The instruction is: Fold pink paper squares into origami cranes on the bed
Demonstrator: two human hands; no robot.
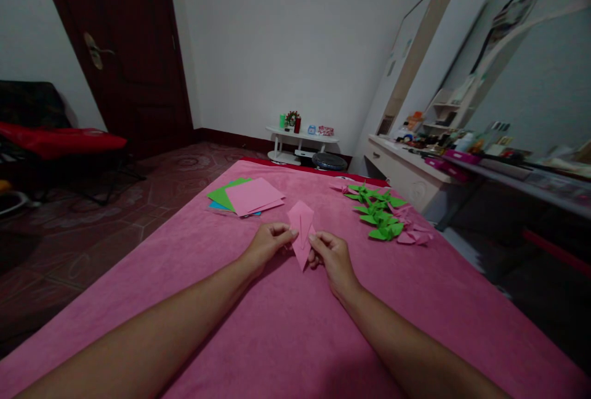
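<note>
A pink sheet of origami paper [301,226], folded into a long kite shape with creases down its middle, is held up between my hands. My left hand [273,239] pinches its left edge between thumb and fingers. On the opposite edge, my right hand [333,255] grips it the same way, the thumb on the front face. The paper's narrow point hangs downward, just above the pink cloth [258,325]. Fingers behind the paper are partly hidden.
Left of centre lies a stack of square paper sheets [256,194] in pink, green and blue. Folded green paper cranes [381,214] and pink ones [415,229] gather at the right. Beyond stand a small white table [302,134] and a cluttered dresser [406,165].
</note>
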